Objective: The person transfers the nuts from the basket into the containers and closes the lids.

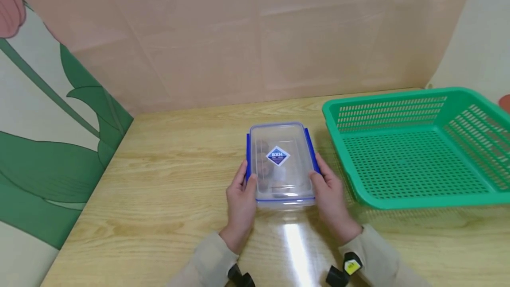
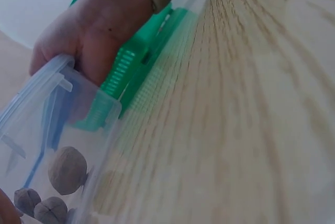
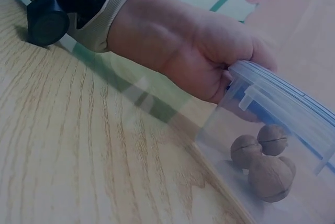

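A clear plastic food container (image 1: pixel 292 180) with its lid on sits on the table between both hands. Blue clips (image 1: pixel 312 150) line its long sides, and a blue-and-white diamond label marks the lid. My left hand (image 1: pixel 241 203) grips the near left side, thumb at the lid's edge. On the near right side, my right hand (image 1: pixel 332 200) holds it the same way. Through the wall, several round brown nuts (image 3: pixel 270 177) with seams show inside in the right wrist view. The left wrist view also catches the nuts (image 2: pixel 67 170), one larger than the others.
To the right stands a large green perforated plastic basket (image 1: pixel 346 176), its near left wall close to my right hand. The wood-grain table (image 1: pixel 159 180) meets a pinkish sheet (image 1: pixel 255 34) at the back and a painted wall (image 1: pixel 48 172) at left.
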### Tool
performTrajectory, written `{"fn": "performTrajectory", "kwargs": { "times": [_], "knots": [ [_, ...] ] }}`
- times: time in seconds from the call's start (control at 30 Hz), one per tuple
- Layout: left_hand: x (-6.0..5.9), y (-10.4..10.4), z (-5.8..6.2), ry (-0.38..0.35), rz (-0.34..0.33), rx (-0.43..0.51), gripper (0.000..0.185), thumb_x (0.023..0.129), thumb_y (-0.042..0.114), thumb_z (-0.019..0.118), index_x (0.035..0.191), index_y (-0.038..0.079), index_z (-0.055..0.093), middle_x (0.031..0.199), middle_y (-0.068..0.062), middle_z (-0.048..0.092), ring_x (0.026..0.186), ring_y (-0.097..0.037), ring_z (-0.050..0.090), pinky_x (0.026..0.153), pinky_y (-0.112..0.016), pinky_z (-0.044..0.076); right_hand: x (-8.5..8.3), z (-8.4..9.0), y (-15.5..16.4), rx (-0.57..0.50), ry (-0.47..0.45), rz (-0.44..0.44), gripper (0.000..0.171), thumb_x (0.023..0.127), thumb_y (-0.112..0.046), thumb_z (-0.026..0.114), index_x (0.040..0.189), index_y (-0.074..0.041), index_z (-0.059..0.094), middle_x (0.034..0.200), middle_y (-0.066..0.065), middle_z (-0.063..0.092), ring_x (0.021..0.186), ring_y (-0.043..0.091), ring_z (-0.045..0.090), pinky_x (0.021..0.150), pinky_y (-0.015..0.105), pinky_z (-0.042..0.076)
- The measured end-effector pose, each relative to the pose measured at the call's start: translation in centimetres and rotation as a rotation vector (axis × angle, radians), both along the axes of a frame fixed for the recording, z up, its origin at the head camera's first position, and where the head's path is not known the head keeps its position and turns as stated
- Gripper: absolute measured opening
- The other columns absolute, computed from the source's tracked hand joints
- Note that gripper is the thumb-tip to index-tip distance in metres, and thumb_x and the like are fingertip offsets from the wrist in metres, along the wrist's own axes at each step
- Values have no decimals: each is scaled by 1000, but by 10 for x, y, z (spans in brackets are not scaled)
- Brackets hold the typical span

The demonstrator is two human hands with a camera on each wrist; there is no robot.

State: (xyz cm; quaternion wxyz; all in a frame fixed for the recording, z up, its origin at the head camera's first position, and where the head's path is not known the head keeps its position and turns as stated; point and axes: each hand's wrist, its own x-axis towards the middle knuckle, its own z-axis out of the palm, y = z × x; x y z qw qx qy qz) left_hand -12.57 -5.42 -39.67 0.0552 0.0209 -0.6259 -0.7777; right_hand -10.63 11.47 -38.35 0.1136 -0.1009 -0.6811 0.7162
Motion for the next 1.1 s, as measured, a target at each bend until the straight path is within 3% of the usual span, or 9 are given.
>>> {"fn": "performTrajectory", "kwargs": {
  "times": [0.43,0.8,1.1],
  "knots": [
    [-1,2,-1,-16,-2,-22,48,92,4,48,140,7,39,145,-10,38,133,-21,35,104,-27,35,-1,-1,-1,12,1,-10,52,94,-4,39,145,-7,28,150,9,27,135,21,27,113,38,25],
    [1,4,-1,-12,35,-43,47,92,4,49,138,9,41,145,-11,38,133,-21,35,105,-30,35,-1,-4,-2,-6,-19,-5,53,95,-6,38,146,-11,26,151,5,26,136,19,26,113,36,25],
    [1,1,-4,-45,18,-26,49,92,5,50,139,9,40,145,-10,38,133,-22,35,104,-30,36,-1,1,-1,11,-47,11,53,94,-4,38,146,-10,27,150,12,28,134,23,29,112,40,27]
  ]
}}
